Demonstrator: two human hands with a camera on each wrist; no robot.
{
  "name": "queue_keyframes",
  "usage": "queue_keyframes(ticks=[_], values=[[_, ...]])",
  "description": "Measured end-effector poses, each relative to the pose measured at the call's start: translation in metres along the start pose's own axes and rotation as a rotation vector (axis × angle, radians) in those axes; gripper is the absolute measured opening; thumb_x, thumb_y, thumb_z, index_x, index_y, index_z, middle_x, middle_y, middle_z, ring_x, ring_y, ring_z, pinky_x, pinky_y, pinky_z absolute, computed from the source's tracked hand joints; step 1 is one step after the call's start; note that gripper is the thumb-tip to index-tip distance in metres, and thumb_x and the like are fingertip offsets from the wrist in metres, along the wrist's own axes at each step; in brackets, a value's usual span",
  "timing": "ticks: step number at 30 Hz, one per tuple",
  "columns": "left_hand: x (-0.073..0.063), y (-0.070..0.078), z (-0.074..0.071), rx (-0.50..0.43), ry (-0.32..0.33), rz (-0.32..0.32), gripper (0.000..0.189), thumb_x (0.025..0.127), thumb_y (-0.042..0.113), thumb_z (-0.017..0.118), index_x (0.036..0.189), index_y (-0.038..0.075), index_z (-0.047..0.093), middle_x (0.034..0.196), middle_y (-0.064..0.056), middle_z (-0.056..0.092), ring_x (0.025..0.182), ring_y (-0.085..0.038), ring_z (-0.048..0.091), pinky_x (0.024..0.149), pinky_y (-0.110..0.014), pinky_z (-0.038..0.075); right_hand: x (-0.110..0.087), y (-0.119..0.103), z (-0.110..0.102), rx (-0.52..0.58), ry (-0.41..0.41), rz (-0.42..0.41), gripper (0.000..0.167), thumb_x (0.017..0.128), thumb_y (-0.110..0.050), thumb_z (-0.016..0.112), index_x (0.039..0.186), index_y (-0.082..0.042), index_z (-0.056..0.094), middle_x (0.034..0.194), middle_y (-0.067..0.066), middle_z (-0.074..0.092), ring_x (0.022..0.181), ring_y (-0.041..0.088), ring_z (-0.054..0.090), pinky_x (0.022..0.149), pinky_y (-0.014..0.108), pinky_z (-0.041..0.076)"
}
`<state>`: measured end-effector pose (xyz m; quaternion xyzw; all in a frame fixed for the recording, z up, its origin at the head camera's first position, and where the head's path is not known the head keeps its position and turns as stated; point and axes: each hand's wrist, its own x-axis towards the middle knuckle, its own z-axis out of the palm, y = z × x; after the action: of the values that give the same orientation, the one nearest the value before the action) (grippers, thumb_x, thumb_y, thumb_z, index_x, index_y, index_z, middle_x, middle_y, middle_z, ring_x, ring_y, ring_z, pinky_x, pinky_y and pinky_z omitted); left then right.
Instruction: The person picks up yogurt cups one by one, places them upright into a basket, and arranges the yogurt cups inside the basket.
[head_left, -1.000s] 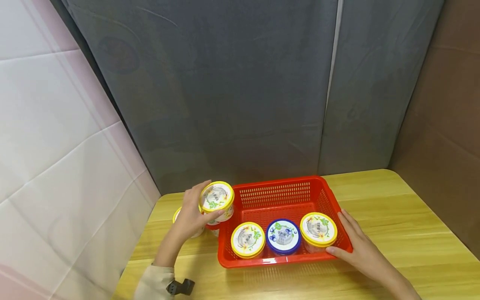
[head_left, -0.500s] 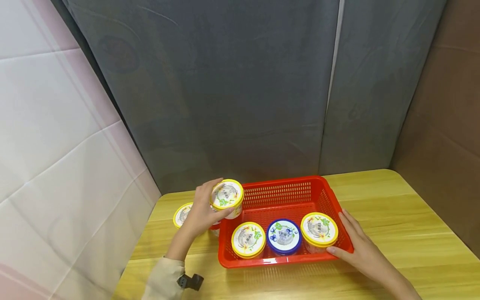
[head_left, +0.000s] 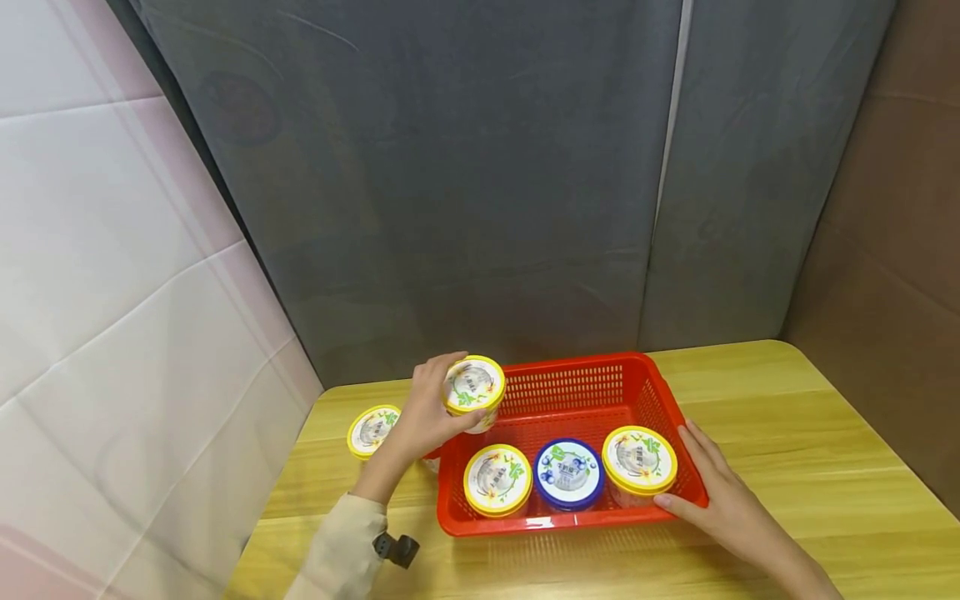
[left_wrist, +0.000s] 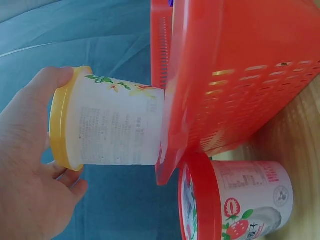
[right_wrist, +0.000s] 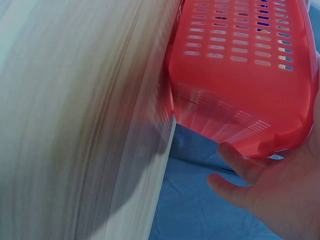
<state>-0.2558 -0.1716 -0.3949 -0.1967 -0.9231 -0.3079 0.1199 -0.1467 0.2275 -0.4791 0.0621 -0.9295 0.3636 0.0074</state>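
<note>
My left hand (head_left: 429,412) grips a yellow-lidded white tub (head_left: 474,383) by its lid, over the left rim of the red plastic basket (head_left: 647,400). In the left wrist view, the tub's base (left_wrist: 150,127) meets the basket's edge; whether they touch I cannot tell. Along the basket's front stand a yellow-lidded tub (head_left: 497,479), a blue-lidded tub (head_left: 568,475) with blueberries pictured, and another yellow-lidded tub (head_left: 639,460). My right hand (head_left: 716,492) holds the basket's right rim, thumb over the front corner and fingers along the outside.
Left of the basket, a yellow-lidded tub (head_left: 371,429) stands on the wooden table (head_left: 810,450). Beside the basket's left wall is a red-lidded strawberry tub (left_wrist: 202,200), mostly hidden in the head view. A grey cloth (head_left: 465,183) hangs behind the table.
My left hand has carried the yellow-lidded tub rightward from beside the basket to over its left rim, uncovering the other yellow-lidded tub on the table. My right hand stays on the basket.
</note>
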Motion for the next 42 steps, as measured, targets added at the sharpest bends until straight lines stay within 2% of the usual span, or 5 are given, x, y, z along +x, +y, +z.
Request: queue_keyframes(ticks=[11,18,24,33,42], values=[[0.005,0.002,0.011,0.009,-0.034,-0.003,0.088,0.071,0.035,0.085,0.146,0.021,0.041,0.145,-0.003,0.047,0.123,-0.025,0.041,0.096,-0.05,0.052,0.0,0.0,0.0,-0.001,0.004,0.004,0.112,0.081,-0.059,0.072,0.161,-0.017,0.006,0.165,0.021,0.011,0.138,0.058,0.031,0.093,0.072,0.044],[0.01,0.002,0.015,0.017,-0.083,-0.034,0.09,0.071,0.034,0.085,0.147,0.02,0.04,0.145,-0.004,0.048,0.124,-0.026,0.041,0.097,-0.049,0.051,0.0,-0.001,0.0,-0.001,-0.004,0.017,0.112,0.081,-0.059,0.072,0.161,-0.018,0.005,0.165,0.02,0.011,0.138,0.058,0.031,0.092,0.071,0.046],[0.012,0.001,0.021,0.063,-0.127,-0.036,0.09,0.07,0.034,0.084,0.147,0.018,0.04,0.14,-0.008,0.051,0.12,-0.027,0.043,0.098,-0.047,0.049,0.001,-0.001,0.0,-0.001,0.001,0.01,0.111,0.081,-0.059,0.072,0.161,-0.018,0.005,0.165,0.021,0.011,0.138,0.058,0.032,0.092,0.071,0.046],[0.014,-0.002,0.029,0.125,-0.174,-0.039,0.09,0.07,0.04,0.082,0.147,0.017,0.042,0.142,-0.01,0.052,0.127,-0.031,0.048,0.112,-0.054,0.037,0.001,-0.001,0.0,0.01,0.003,0.006,0.111,0.081,-0.058,0.072,0.161,-0.017,0.006,0.165,0.021,0.011,0.138,0.058,0.032,0.093,0.071,0.046],[0.014,-0.001,0.036,0.19,-0.208,-0.024,0.089,0.072,0.043,0.081,0.146,0.013,0.042,0.141,-0.013,0.054,0.131,-0.034,0.05,0.109,-0.059,0.031,-0.001,-0.002,0.0,0.016,0.005,0.008,0.111,0.081,-0.058,0.072,0.161,-0.018,0.006,0.165,0.021,0.011,0.138,0.058,0.032,0.093,0.072,0.046]])
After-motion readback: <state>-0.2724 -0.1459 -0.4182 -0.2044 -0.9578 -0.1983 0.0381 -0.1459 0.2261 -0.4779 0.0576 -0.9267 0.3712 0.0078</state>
